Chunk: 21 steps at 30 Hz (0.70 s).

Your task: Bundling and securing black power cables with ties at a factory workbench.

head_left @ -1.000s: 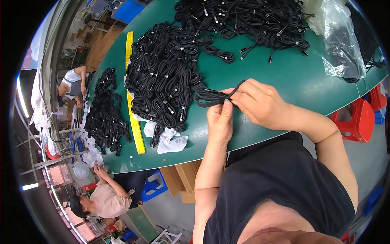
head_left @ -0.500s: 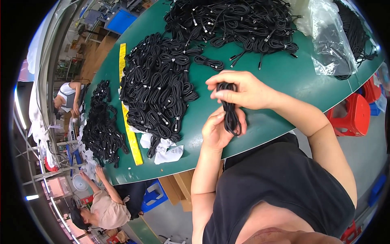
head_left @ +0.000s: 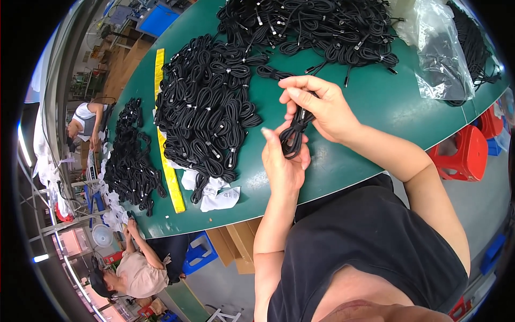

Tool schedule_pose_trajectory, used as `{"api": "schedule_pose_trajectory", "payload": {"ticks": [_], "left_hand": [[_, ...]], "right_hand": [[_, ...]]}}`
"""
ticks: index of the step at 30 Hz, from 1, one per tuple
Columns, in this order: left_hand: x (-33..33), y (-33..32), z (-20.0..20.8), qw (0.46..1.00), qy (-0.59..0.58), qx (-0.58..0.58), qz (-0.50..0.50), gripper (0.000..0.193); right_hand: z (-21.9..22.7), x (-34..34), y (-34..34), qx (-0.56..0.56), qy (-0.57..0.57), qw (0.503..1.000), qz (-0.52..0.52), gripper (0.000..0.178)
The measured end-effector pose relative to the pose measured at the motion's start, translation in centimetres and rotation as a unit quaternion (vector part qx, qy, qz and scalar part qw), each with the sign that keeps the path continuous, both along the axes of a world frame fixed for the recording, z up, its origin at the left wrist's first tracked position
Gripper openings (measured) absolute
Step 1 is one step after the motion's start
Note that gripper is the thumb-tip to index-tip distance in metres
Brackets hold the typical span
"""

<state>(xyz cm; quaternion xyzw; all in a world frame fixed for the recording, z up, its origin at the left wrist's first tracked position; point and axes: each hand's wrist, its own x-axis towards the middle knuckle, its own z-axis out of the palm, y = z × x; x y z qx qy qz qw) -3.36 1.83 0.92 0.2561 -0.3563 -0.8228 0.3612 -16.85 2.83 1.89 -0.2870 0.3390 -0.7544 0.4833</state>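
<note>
A coiled black cable (head_left: 295, 131), bundled with a strap round its middle, is held above the green table between my two hands. My left hand (head_left: 285, 167) cradles the lower loops, its fingers curled behind them and its thumb raised off to the side. At the upper end, my right hand (head_left: 328, 110) grips the bundle between thumb and fingers, which partly hide it. Just beyond my fingers lies another tied black cable (head_left: 272, 72) on the table. To the left is a large heap of bundled black cables (head_left: 206, 107).
More black cables (head_left: 316, 27) are piled at the far side. A clear plastic bag (head_left: 442, 64) lies at far right. A yellow strip (head_left: 170, 182) divides the green table (head_left: 252, 198); white packets (head_left: 221, 199) lie near it. Co-workers sit at left; red stools (head_left: 464, 153) stand at right.
Both hands have shifted slightly away from me with the cable. The bundle has tilted, its upper end leaning right, and my left thumb has lifted off it.
</note>
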Motion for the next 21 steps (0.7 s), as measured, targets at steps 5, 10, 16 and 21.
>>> {"api": "schedule_pose_trajectory", "payload": {"ticks": [5,10,16,21], "left_hand": [[-2.2,-0.5,0.6,0.998,-0.055,0.043,-0.005,0.043],[-1.8,-3.2,-2.0,0.976,-0.006,0.175,-0.133,0.041],[-2.0,-4.9,-3.7,0.978,-0.126,0.162,-0.049,0.040],[0.0,-7.5,-3.9,0.991,-0.031,0.121,0.049,0.047]], "right_hand": [[0.8,-0.6,-1.7,0.104,-0.075,0.990,-0.054,0.025],[-0.1,-0.9,-4.0,0.053,0.191,0.980,-0.029,0.021],[-2.7,0.6,-4.9,0.009,0.271,0.962,-0.016,0.026],[-3.1,-0.8,-7.1,0.008,0.165,0.986,0.031,0.041]]}}
